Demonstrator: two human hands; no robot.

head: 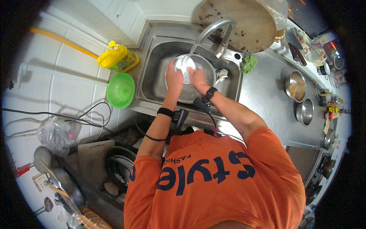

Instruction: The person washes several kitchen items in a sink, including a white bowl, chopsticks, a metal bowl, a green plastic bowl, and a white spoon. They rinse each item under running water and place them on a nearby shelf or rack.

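Water runs from the curved metal faucet (pixel 213 27) onto a white dish (pixel 185 63) held over a large metal basin (pixel 210 67) in the stainless steel sink (pixel 154 63). My left hand (pixel 174 77) grips the dish's left edge, thumb on top. My right hand (pixel 198 78) is at the dish's lower right, its fingertips on or in the wet dish; whether it grips the dish cannot be told. A scrub brush (pixel 222 73) lies in the sink, right of the basin.
A yellow detergent bottle (pixel 118 59) and a green plastic bowl (pixel 120 90) stand left of the sink. A green cloth (pixel 249 64) lies at its right corner, near a large round board (pixel 243 25). Metal bowls (pixel 304 112) sit on the right counter (pixel 266 94).
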